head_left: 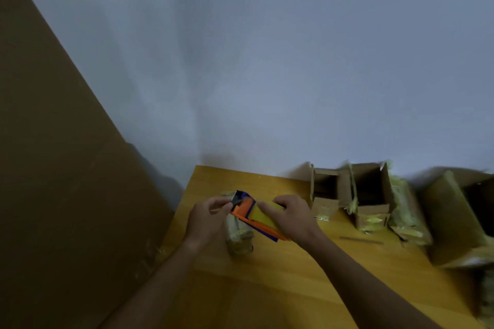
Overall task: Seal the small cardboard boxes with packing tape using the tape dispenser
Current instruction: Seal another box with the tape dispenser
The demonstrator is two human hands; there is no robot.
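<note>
A large sheet of brown cardboard [53, 155] leans along the left side of the view, beside a pale wall [267, 61]. Next to it stands a yellow wooden table [267, 275].

Above the table's near-left part, the left hand [207, 218] has its fingers curled in, thumb and forefinger pinching at the metal-bladed front end of the tape dispenser [254, 215]. The dispenser is orange and blue with a yellowish roll of tape, held tilted above the tabletop. Under it lies a small box [239, 238] already wrapped in yellowish tape, partly hidden by the left hand and the dispenser.

The right hand [290, 215] grips the dispenser's rear, its fingers curled over the tape roll.

Further right, against the wall, two small cardboard boxes [352, 192] stand side by side with their flaps open and ragged strips of yellowish tape hanging from their edges. A thin brown strip [361, 240] lies on the table in front of them. At the right edge sits a larger open cardboard box [454, 216], touching the neighbouring small one.
</note>
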